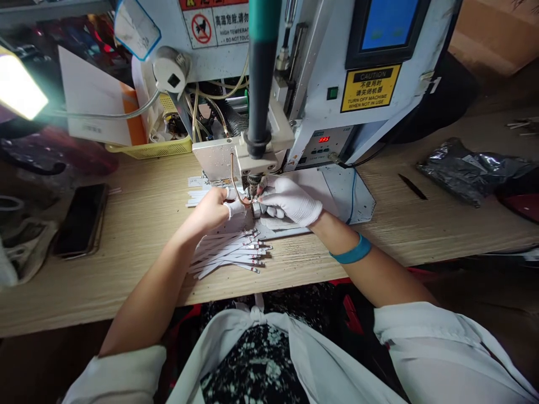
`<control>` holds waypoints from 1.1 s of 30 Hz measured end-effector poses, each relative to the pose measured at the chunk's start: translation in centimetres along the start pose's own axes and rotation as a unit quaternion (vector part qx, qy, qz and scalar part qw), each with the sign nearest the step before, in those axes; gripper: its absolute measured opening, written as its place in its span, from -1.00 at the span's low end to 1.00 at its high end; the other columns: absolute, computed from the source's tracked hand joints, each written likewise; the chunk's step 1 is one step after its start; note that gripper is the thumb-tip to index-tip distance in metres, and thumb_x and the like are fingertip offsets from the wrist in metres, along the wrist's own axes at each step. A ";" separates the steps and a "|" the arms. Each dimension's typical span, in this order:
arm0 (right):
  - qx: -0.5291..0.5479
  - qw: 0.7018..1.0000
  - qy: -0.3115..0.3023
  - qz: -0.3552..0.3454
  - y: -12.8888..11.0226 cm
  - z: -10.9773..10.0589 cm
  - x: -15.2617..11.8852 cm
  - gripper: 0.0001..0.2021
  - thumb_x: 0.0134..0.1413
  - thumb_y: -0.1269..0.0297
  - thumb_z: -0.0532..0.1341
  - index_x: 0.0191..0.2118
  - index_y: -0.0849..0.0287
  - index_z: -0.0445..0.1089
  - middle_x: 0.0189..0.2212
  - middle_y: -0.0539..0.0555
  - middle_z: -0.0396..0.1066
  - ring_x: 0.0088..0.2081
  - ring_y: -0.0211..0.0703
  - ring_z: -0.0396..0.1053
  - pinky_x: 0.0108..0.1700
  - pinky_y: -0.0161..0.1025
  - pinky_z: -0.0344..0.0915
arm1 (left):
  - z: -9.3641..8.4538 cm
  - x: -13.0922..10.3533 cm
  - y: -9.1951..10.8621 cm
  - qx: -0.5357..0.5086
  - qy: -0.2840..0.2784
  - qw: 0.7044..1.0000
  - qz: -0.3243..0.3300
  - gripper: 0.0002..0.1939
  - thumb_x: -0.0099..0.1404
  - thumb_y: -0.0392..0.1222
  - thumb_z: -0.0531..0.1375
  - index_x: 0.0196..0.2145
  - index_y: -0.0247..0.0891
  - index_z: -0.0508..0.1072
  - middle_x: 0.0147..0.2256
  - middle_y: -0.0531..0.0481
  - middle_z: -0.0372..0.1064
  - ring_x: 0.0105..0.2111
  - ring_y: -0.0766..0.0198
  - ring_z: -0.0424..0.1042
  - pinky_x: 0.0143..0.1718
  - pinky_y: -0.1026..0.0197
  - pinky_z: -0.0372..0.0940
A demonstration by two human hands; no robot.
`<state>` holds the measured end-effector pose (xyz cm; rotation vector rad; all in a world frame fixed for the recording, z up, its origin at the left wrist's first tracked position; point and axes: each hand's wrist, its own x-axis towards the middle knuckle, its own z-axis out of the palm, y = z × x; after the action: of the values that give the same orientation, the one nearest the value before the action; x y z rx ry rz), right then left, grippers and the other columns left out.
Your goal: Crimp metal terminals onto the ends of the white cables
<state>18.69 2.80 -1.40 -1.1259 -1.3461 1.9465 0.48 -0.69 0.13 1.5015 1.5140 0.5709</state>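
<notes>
My left hand (pixel 218 209), with white covers on its fingertips, is closed in a pinch at the left side of the machine head (pixel 256 163). My right hand (pixel 290 199) wears a white glove and pinches close to the tip under the head, its fingers pressed together. Whatever lies between the fingertips of either hand is too small to make out. Just below my hands, a fanned pile of white strips (pixel 227 252) with small metal and red ends lies on the wooden table. More white strips (pixel 196 196) lie behind my left hand.
A phone (pixel 81 219) lies at the left, near a yellow basket (pixel 155 148) and a bright lamp (pixel 21 84). At the right are dark tweezers (pixel 412 186) and a silver plastic bag (pixel 467 168). The machine's base plate (pixel 360 196) extends right of my gloved hand.
</notes>
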 end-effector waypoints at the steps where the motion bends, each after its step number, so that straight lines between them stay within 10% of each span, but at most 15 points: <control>1: -0.001 1.000 0.002 -0.001 0.0 0.0 0.0 -0.81 -0.07 0.57 0.24 -0.37 0.18 0.25 -0.71 -0.17 0.23 -0.76 -0.44 0.11 -0.79 -0.51 -0.04 | 0.0 0.0 0.0 -0.002 0.002 1.000 -0.002 -0.65 -0.07 0.07 0.25 -0.54 -0.33 0.48 -0.56 0.03 0.35 -0.50 0.29 0.27 -0.47 0.28 0.18; 22: -0.114 0.991 0.029 -0.057 0.2 -0.1 -0.3 -0.85 -0.02 0.49 0.21 -0.32 0.17 0.23 -0.66 -0.16 0.22 -0.71 -0.44 0.11 -0.72 -0.47 0.01 | -0.2 0.2 -0.2 -0.011 -0.007 1.000 0.008 -0.62 -0.09 0.10 0.29 -0.56 -0.34 0.47 -0.55 0.02 0.36 -0.49 0.29 0.28 -0.46 0.27 0.19; 29: -0.404 0.883 0.176 -0.164 -0.1 -4.0 0.0 -0.85 -0.01 0.34 0.21 -0.28 0.20 0.47 -0.43 0.02 0.48 -0.39 -0.18 0.38 -0.37 -0.30 0.23 | -1.3 -1.4 -0.3 0.079 -0.057 0.995 0.027 -0.66 -0.01 0.06 0.28 -0.46 -0.32 0.57 -0.51 -0.02 0.46 -0.47 0.23 0.37 -0.44 0.25 0.24; 33: -0.494 0.845 0.151 -0.139 0.3 -5.3 0.6 -0.82 -0.02 0.36 0.20 -0.31 0.15 0.55 -0.30 0.04 0.57 -0.25 -0.10 0.45 -0.21 -0.25 0.26 | -1.0 -1.8 -0.7 0.210 -0.040 0.977 0.022 -0.79 0.10 -0.21 0.20 -0.36 -0.29 0.61 -0.42 -0.07 0.54 -0.43 0.20 0.43 -0.38 0.24 0.29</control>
<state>22.89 5.76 -2.73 -1.4543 -2.2317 0.7402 -1.02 -2.23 0.56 1.8560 1.6077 0.2147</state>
